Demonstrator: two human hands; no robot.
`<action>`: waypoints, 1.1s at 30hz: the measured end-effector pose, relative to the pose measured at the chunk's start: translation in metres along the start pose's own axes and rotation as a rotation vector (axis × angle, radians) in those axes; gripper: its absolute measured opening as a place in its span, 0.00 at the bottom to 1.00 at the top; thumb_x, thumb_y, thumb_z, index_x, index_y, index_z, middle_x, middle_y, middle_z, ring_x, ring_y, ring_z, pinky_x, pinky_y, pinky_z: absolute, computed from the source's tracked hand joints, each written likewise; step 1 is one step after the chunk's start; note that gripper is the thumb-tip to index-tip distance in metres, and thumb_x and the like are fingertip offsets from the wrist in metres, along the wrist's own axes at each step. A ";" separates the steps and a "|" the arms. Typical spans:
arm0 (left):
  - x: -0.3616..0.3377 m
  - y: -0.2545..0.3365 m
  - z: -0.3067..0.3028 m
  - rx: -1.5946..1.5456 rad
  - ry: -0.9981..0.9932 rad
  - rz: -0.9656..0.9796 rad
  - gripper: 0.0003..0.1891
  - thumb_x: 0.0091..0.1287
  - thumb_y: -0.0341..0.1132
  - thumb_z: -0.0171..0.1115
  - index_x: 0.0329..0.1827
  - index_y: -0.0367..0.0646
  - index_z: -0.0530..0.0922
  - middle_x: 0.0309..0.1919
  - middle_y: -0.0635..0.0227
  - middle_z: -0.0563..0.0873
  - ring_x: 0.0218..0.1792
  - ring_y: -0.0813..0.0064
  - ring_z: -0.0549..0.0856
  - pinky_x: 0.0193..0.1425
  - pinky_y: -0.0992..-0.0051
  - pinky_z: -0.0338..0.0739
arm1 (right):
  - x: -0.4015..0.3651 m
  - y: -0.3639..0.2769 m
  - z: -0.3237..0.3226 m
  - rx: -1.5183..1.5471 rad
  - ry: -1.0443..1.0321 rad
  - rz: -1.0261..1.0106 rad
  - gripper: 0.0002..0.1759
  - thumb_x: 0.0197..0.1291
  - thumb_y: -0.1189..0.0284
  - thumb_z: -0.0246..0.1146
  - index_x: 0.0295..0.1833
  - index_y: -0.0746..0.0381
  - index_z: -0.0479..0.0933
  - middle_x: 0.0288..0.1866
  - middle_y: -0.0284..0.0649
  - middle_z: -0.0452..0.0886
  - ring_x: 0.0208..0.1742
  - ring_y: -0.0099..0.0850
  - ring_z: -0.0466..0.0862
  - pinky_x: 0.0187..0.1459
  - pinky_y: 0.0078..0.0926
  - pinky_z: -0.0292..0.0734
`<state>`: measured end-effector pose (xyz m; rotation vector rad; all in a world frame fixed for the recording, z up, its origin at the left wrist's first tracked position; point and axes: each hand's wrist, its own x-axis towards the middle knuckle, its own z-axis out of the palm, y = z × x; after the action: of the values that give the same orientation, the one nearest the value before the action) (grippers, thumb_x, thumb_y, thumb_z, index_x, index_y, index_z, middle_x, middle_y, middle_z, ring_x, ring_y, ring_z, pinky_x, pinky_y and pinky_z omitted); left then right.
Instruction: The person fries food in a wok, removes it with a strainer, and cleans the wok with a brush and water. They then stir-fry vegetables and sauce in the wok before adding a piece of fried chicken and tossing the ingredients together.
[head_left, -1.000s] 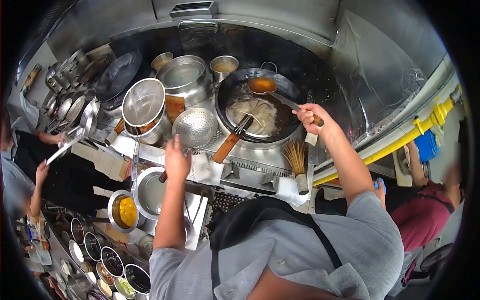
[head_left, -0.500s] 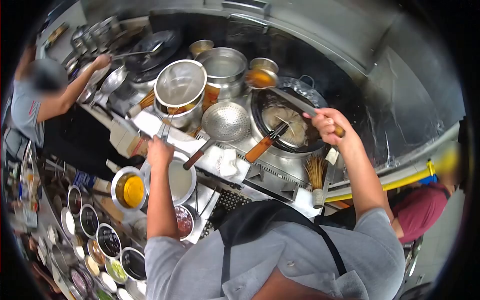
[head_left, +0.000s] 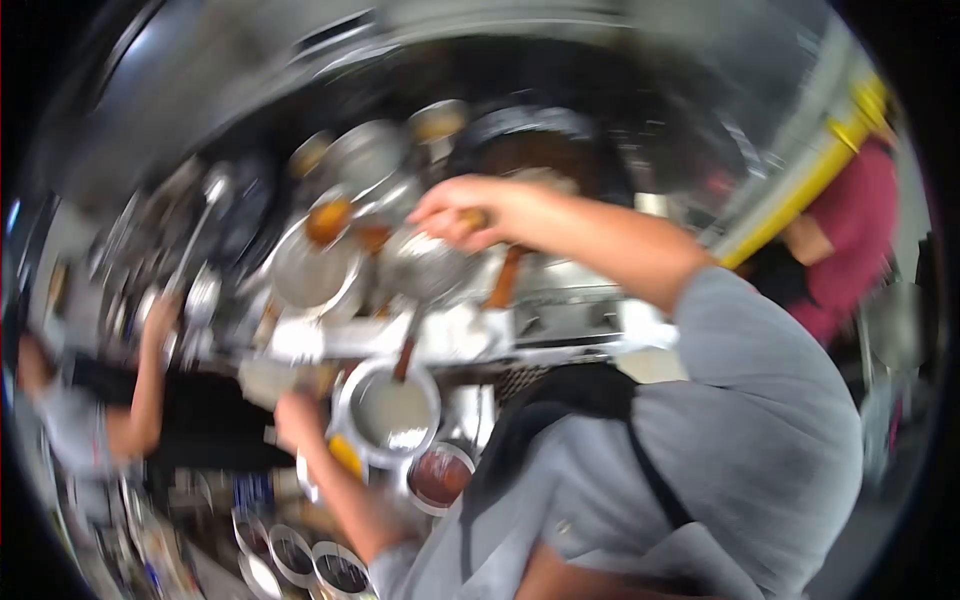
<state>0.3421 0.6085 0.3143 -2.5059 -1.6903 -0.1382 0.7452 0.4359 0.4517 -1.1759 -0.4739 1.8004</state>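
Note:
My right hand [head_left: 465, 215] is closed round the wooden end of a ladle. Its bowl [head_left: 328, 222], holding orange liquid, hangs over the sieve and pot [head_left: 315, 272] at centre left. Beside them lies a perforated skimmer [head_left: 425, 265]. My left hand [head_left: 298, 415] is low on the left, near the pan of pale liquid [head_left: 388, 408]; motion smears its fingers, so what it holds, if anything, is unclear. Behind my right forearm is a dark wok [head_left: 525, 150], its contents partly hidden. A wooden-handled tool [head_left: 507, 278] rests near the wok.
A co-worker [head_left: 80, 420] at the left holds a long ladle [head_left: 195, 235]. Another person in a red top [head_left: 855, 235] is at the right, by a yellow pipe [head_left: 790, 215]. Bowls of dark contents [head_left: 340, 570] stand at lower left; a metal pot [head_left: 368, 155] is at the back.
The view has turned and blurred. My right hand has carried the filled ladle leftward from beside the wok to over the sieve. My left hand has moved away from the sieve, lower and nearer the pans.

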 end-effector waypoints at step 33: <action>-0.060 0.091 -0.064 -0.115 0.033 -0.315 0.30 0.51 0.34 0.68 0.59 0.36 0.73 0.49 0.48 0.81 0.53 0.52 0.79 0.55 0.61 0.75 | -0.143 0.077 -0.235 -0.997 1.104 -0.059 0.10 0.54 0.73 0.56 0.36 0.69 0.77 0.31 0.54 0.82 0.26 0.45 0.83 0.33 0.38 0.79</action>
<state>0.4038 0.5106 0.3655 -2.2774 -2.1073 -0.3113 0.9315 0.2403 0.3600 -2.5179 -0.7068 0.5438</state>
